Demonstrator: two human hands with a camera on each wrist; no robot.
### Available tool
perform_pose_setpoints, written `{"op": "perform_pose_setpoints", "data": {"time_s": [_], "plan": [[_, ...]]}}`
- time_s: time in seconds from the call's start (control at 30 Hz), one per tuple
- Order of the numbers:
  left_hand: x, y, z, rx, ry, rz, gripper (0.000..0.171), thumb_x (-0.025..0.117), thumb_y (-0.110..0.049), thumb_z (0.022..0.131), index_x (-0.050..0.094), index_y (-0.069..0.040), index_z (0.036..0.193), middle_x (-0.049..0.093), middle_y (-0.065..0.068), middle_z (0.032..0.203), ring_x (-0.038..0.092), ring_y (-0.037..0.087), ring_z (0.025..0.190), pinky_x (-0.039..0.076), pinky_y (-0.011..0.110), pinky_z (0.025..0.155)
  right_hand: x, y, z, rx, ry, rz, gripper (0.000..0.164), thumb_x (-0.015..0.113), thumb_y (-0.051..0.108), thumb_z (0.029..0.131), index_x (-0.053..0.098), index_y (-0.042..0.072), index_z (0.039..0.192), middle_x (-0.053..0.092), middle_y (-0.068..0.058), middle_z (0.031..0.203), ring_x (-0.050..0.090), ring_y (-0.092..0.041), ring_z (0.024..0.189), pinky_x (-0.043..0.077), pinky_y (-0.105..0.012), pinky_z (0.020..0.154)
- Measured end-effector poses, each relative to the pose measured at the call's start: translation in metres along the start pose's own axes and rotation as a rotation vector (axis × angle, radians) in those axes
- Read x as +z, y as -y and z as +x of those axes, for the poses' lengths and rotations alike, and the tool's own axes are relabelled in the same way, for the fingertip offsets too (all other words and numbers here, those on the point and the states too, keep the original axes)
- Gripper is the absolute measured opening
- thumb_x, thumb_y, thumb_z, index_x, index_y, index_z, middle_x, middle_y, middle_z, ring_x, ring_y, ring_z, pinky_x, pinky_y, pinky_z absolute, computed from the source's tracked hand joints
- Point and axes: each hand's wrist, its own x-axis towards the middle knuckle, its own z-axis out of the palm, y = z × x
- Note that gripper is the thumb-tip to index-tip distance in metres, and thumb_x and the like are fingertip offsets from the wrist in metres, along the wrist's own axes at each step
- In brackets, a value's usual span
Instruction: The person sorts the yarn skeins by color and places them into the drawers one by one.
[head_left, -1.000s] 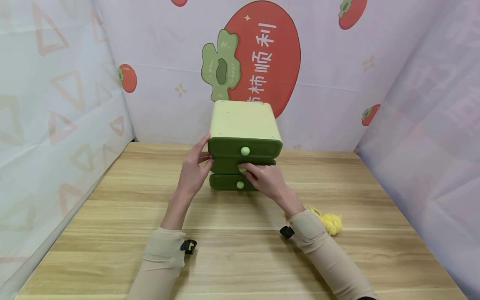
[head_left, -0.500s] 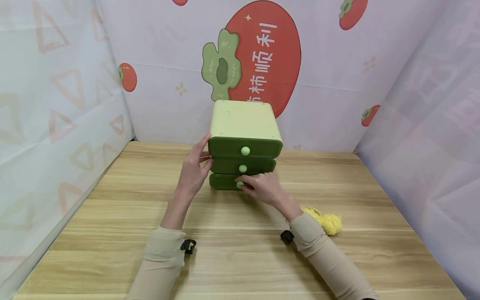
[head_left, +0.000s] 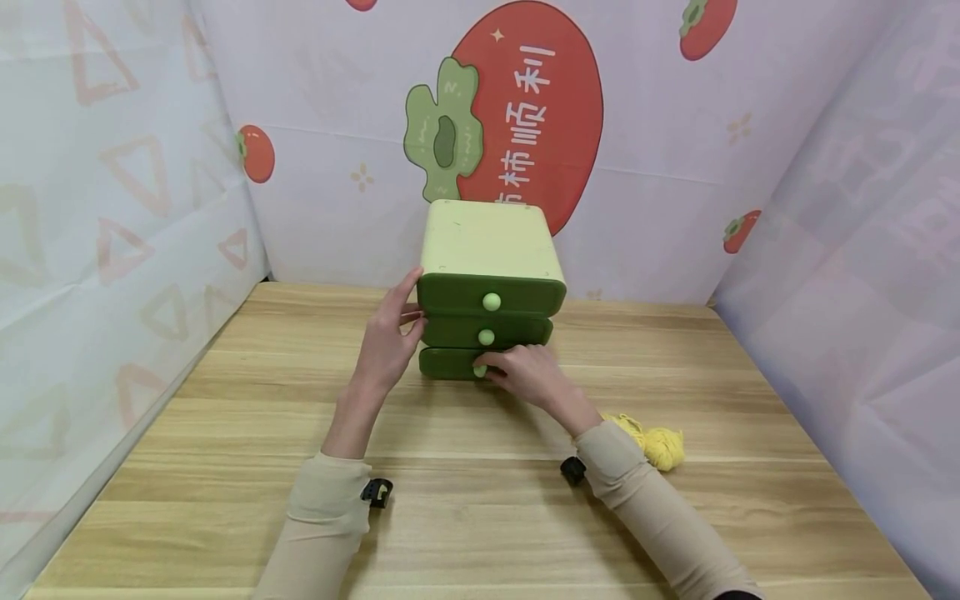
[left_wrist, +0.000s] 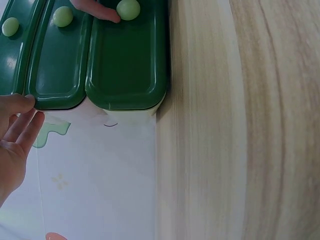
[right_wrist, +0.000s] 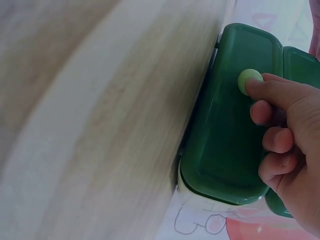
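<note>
A small cabinet (head_left: 491, 237) with a pale yellow-green top stands on the table, its three dark green drawers facing me. Thumb and index finger of my right hand (head_left: 531, 372) pinch the round light green knob (right_wrist: 248, 81) of the bottom drawer (right_wrist: 225, 145); the other fingers of that hand are curled in. My left hand (head_left: 385, 343) steadies the cabinet's left side, its fingers mostly straight. Its thumb touches the edge of a drawer front near the middle drawer (left_wrist: 60, 65). Knobs on the top drawer (head_left: 450, 295) and the middle one are untouched.
Yellow yarn (head_left: 663, 448) lies on the wooden table (head_left: 465, 517), partly behind my right sleeve (head_left: 618, 458). A printed cloth backdrop (head_left: 322, 217) rises close behind the cabinet, and cloth walls stand along both sides.
My right hand has moved down from the middle drawer's knob to the bottom drawer's knob and closed its fingertips on it. The left hand stays at the cabinet's side.
</note>
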Motion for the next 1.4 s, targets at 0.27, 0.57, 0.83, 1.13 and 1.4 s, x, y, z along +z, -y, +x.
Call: {"op": "perform_pose_setpoints", "data": {"time_s": [0.27, 0.57, 0.83, 1.13, 1.4], "plan": [[0.000, -0.001, 0.000, 0.000, 0.003, 0.002, 0.080, 0.065, 0.015, 0.087, 0.038, -0.022, 0.154, 0.052, 0.014, 0.142, 0.070, 0.034, 0.103, 0.061, 0.037, 0.089, -0.003, 0.005, -0.003, -0.031, -0.008, -0.004, 0.017, 0.075, 0.021, 0.089, 0.078, 0.025, 0.105, 0.077, 0.009, 0.095, 0.068, -0.005, 0.072, 0.054, -0.024, 0.058], [0.001, -0.001, -0.001, -0.004, 0.003, 0.017, 0.080, 0.065, 0.014, 0.088, 0.037, -0.022, 0.154, 0.053, 0.014, 0.141, 0.070, 0.034, 0.103, 0.061, 0.036, 0.089, -0.004, 0.012, -0.013, -0.117, -0.074, -0.041, 0.014, 0.078, 0.020, 0.086, 0.079, 0.024, 0.100, 0.076, 0.012, 0.094, 0.069, -0.005, 0.074, 0.056, -0.026, 0.063], [0.000, 0.000, -0.001, -0.012, 0.003, 0.015, 0.080, 0.064, 0.012, 0.089, 0.036, -0.023, 0.154, 0.052, 0.014, 0.142, 0.070, 0.033, 0.103, 0.061, 0.037, 0.089, -0.008, 0.024, -0.020, -0.143, -0.079, -0.026, 0.014, 0.078, 0.018, 0.087, 0.079, 0.024, 0.100, 0.076, 0.012, 0.094, 0.068, -0.005, 0.069, 0.052, -0.023, 0.053], [0.000, 0.001, -0.001, -0.003, -0.006, 0.006, 0.080, 0.064, 0.013, 0.088, 0.037, -0.022, 0.154, 0.054, 0.015, 0.138, 0.071, 0.034, 0.102, 0.061, 0.039, 0.089, -0.011, 0.033, -0.029, -0.148, -0.072, -0.036, 0.016, 0.077, 0.016, 0.087, 0.078, 0.025, 0.100, 0.075, 0.013, 0.086, 0.060, -0.002, 0.059, 0.044, -0.020, 0.046], [0.001, 0.001, -0.001, -0.007, -0.006, 0.011, 0.080, 0.064, 0.013, 0.089, 0.037, -0.023, 0.154, 0.053, 0.014, 0.140, 0.070, 0.034, 0.103, 0.061, 0.042, 0.089, -0.014, 0.041, -0.037, -0.157, -0.042, -0.038, 0.017, 0.076, 0.017, 0.087, 0.078, 0.027, 0.100, 0.074, 0.014, 0.081, 0.063, -0.003, 0.061, 0.046, -0.021, 0.046]]}}
